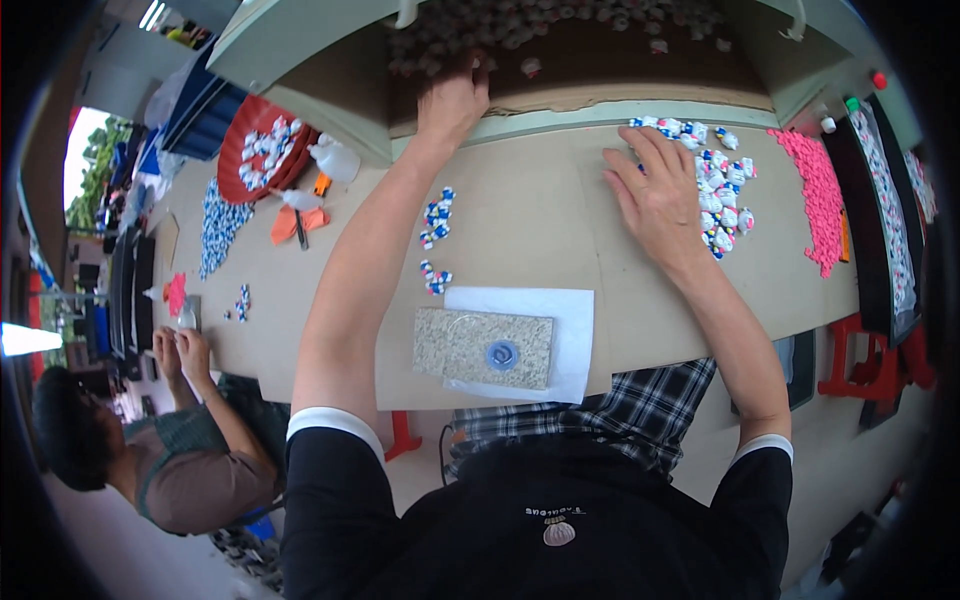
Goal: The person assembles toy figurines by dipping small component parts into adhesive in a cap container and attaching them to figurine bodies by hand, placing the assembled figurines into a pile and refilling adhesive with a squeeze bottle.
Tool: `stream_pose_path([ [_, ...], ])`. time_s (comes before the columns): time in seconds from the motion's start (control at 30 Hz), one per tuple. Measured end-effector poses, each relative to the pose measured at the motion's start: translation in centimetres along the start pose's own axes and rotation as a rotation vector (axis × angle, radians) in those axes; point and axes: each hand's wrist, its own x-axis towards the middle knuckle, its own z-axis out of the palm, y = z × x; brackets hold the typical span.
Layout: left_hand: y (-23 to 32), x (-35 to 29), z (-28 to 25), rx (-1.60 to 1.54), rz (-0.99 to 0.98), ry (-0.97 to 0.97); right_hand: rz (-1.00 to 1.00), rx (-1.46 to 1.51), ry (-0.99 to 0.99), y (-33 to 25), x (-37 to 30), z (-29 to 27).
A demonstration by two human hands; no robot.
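Observation:
My left hand (455, 98) reaches into the shelf compartment at the far side, among small white figurines (510, 32) lying in its shade. Its fingers are bent together, and what they hold, if anything, is hidden. On the right, my right hand (655, 195) rests palm down with fingers apart, over the left side of a heap of white figurines with blue and pink details (720, 190). Between my arms lie a few small blue and white figurines (437, 218). Nearer me, a speckled stone slab (450, 340) sits partly on a white sheet (572, 350), with a small round blue dish (502, 354) on it.
Pink pieces (810, 195) lie at the right beside a long black tray (880, 200). To the left are a red basket (235, 165), a white squeeze bottle (335, 160), an orange cloth (298, 224) and blue-white pieces (220, 228). A co-worker (190, 450) sits at the left.

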Motion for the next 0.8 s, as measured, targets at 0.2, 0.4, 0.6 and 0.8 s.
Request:
stream_pose_path([
  [0.2, -0.1, -8.5, -10.5, -1.987, -1.115, -0.147, 0.060, 0.455, -0.219, -3.4, 0.7, 2.4],
  [0.4, -0.1, -19.6, -15.6, -2.332, -1.202, 0.002, 0.134, 0.580, -0.401, -9.4, 4.1, 8.2],
  [0.6, 1.9, -23.5, -17.3, -2.227, -1.145, -0.045, 0.182, 0.623, -0.569, -10.5, 5.7, 7.3],
  [0.8, 3.0, -24.1, -17.2, -2.050, -1.154, 0.009, -0.077, 0.476, -0.546, -8.6, 3.8, 5.1],
])
